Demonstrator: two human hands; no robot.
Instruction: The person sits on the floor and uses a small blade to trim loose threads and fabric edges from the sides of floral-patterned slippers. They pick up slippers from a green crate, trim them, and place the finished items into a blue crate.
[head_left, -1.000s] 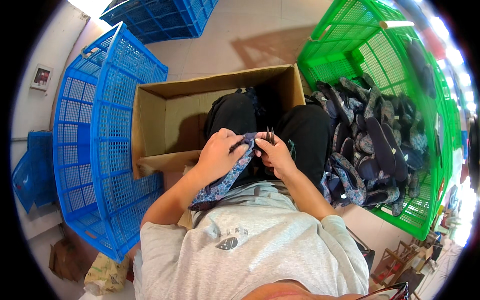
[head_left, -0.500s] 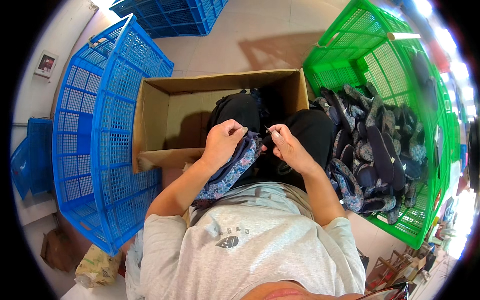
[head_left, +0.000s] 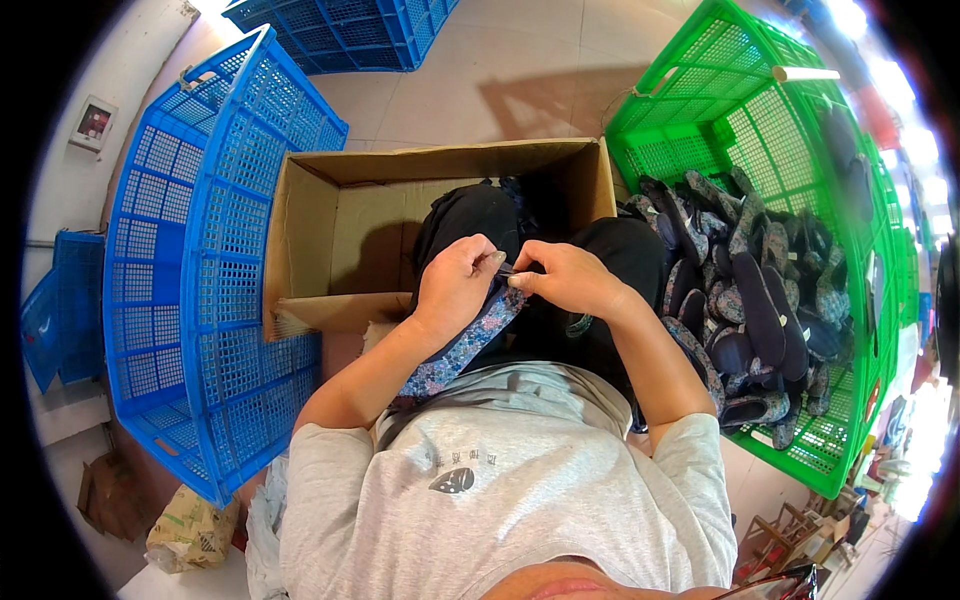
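Note:
Across my lap lies a navy slipper with a blue-and-pink floral pattern [head_left: 462, 352]. My left hand [head_left: 453, 285] is closed on its upper edge, thumb and forefinger pinched together. Just to the right, my right hand [head_left: 568, 281] is closed in a pinch at the slipper's far end, its fingertips almost meeting those of the left. A thin dark piece shows between the two sets of fingertips; it is too small to make out. Part of the slipper is hidden under my left hand and wrist.
An open cardboard box [head_left: 283, 240] stands at my knees, with dark items in its far right part. To the right, a green plastic crate [head_left: 672, 125] holds many similar slippers [head_left: 765, 300]. Tall blue crates stand at left [head_left: 240, 260] and at the back [head_left: 345, 35].
My right hand has moved left and turned over, from apart beside the slipper to its far end, against the left fingertips. My left hand has stayed nearly in place.

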